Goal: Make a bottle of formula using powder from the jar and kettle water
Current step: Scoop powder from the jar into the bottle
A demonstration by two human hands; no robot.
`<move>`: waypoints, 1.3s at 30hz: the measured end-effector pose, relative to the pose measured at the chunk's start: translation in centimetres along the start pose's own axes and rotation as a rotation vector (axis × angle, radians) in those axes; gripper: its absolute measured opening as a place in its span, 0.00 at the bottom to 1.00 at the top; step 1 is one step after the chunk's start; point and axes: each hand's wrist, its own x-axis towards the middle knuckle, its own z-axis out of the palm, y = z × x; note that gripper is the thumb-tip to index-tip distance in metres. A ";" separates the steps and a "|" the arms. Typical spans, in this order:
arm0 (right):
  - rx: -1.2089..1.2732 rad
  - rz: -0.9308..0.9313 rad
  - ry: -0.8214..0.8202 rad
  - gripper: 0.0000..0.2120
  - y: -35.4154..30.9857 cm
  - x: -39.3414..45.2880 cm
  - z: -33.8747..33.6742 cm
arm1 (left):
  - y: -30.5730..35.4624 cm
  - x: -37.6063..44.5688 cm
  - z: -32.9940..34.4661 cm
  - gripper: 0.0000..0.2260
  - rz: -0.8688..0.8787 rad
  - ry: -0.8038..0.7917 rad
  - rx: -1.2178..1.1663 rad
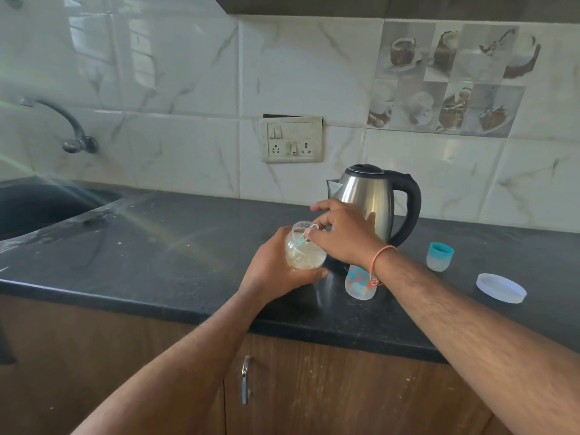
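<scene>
My left hand grips a clear plastic jar of pale powder, tilted and lifted a little above the black counter. My right hand pinches the handle of a light green scoop that reaches down into the jar's open mouth. A baby bottle with orange and blue dots stands open on the counter under my right wrist, partly hidden by it. The steel kettle with a black handle stands just behind my hands.
A blue-rimmed bottle cap and a white jar lid lie on the counter to the right. A dark sink with a wall tap sits at far left. A switch and socket plate is on the tiled wall.
</scene>
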 end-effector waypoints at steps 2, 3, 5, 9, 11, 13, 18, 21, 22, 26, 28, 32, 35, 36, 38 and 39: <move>0.029 0.006 -0.014 0.11 0.2 0.2 0.1 | 0.0 0.1 0.0 0.42 -0.007 -0.003 0.007; 0.030 0.005 -0.022 0.13 0.1 0.2 0.1 | 0.0 0.1 0.0 0.42 -0.010 -0.005 0.009; 0.037 0.017 -0.036 0.13 0.2 0.4 0.1 | 0.0 0.1 0.0 0.42 -0.013 -0.005 0.010; 0.091 0.042 -0.071 0.11 0.3 0.6 -0.1 | 0.0 0.1 0.1 0.41 -0.018 0.001 0.010; 0.125 0.069 -0.094 0.12 0.6 0.8 -0.4 | 0.0 0.1 0.1 0.42 -0.023 -0.001 0.009; 0.170 0.117 -0.119 0.14 0.4 0.9 -0.8 | -0.1 0.1 0.1 0.43 -0.031 -0.001 0.014; 0.348 0.225 -0.097 0.17 0.4 1.1 -2.2 | 0.0 0.1 0.1 0.43 -0.038 -0.010 0.004; 0.424 0.280 -0.061 0.19 1.0 1.0 -2.9 | 0.0 0.1 0.0 0.42 -0.042 -0.014 -0.003; 0.449 0.298 -0.051 0.18 1.1 0.8 -3.2 | 0.0 0.1 0.0 0.41 -0.049 -0.016 -0.004; 0.480 0.355 0.026 0.11 1.5 -0.1 -4.7 | -0.2 0.1 0.1 0.42 -0.063 -0.017 -0.008; 0.494 0.354 0.054 0.09 2.1 -0.5 -5.4 | -0.3 0.2 0.2 0.42 -0.074 -0.010 -0.009; 0.481 0.393 0.111 0.10 4.1 -1.5 -7.3 | -0.6 0.4 0.3 0.42 -0.126 -0.002 -0.027; 0.426 0.383 0.143 0.10 5.5 -2.6 -8.8 | -0.9 0.5 0.4 0.41 -0.164 -0.003 -0.052; 0.398 0.376 0.145 0.10 5.9 -2.9 -9.1 | -1.0 0.6 0.4 0.41 -0.169 -0.001 -0.055; 0.332 0.370 0.149 0.10 6.6 -3.6 -9.4 | -1.0 0.6 0.5 0.43 -0.175 -0.003 -0.048; 0.299 0.365 0.149 0.10 6.9 -3.8 -9.4 | -1.0 0.6 0.5 0.43 -0.175 -0.005 -0.041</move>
